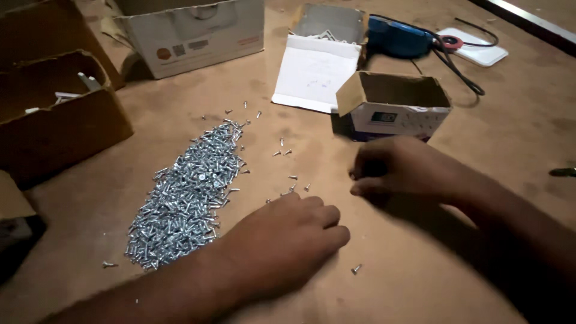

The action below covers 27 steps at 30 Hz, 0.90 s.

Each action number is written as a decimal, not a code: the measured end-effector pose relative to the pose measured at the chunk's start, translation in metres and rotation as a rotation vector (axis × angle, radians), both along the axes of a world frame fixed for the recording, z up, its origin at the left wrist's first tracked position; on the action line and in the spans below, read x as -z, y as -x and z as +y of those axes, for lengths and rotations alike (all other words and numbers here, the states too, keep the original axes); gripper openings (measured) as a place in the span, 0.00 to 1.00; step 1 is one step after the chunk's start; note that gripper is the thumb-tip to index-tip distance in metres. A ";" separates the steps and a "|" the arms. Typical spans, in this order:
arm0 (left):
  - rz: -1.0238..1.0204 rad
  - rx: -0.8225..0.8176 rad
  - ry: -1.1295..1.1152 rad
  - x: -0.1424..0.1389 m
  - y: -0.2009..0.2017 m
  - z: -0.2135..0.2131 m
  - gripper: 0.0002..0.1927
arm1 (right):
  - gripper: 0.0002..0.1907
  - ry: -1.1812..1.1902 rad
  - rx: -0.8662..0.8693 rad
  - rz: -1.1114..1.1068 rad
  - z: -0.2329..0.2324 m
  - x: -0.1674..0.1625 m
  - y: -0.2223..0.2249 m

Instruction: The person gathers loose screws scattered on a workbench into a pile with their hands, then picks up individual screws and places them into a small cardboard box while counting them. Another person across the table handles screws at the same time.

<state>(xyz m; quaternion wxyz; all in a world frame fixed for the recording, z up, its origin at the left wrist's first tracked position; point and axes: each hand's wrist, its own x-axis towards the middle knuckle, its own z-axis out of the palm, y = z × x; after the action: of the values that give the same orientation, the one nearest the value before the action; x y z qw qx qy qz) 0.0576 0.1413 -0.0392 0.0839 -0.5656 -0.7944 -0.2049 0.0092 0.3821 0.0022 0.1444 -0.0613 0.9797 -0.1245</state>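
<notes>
The left hand (282,237) is resting palm down on the bench (420,282), fingers curled together and covering whatever lies beneath, just beside the lower end of the long pile of small silver screws (186,195). I cannot tell whether its grip is closing on any screws. The right hand (399,171) is hovering in front of the small open carton (390,108); it is blurred, fingertips drawn in, and whether it is pinching a screw is not clear.

Stray screws (288,180) are lying scattered between pile and hands, and one lone screw (356,269) is sitting apart near the left knuckles. A sweeping forearm could probably spread the pile further, and loose screws could roll toward the bench edge or be missed in the dim light.

The bench is a worn brown board, dusty and scuffed. Brown cardboard boxes (60,114) are standing at the left, a white box (198,33) behind, an opened white packet (318,66) beside a blue tool (396,37) with a black cable (462,69). The room is dark.
</notes>
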 end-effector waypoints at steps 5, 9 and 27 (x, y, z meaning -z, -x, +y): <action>-0.007 -0.010 0.056 -0.001 -0.001 0.003 0.05 | 0.16 0.127 0.042 0.245 0.034 -0.026 0.000; -0.010 -0.004 0.091 -0.003 0.003 0.005 0.05 | 0.14 0.098 0.292 0.310 0.084 -0.058 -0.011; -0.226 -0.188 0.241 -0.027 -0.002 -0.008 0.08 | 0.08 0.174 -0.664 -0.128 -0.004 0.000 -0.074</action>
<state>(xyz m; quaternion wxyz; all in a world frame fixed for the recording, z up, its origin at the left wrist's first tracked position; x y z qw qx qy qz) 0.0598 0.1337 -0.0120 -0.0552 -0.4683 -0.8669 -0.1617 0.0835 0.3779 0.0025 0.2322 -0.3808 0.8811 -0.1575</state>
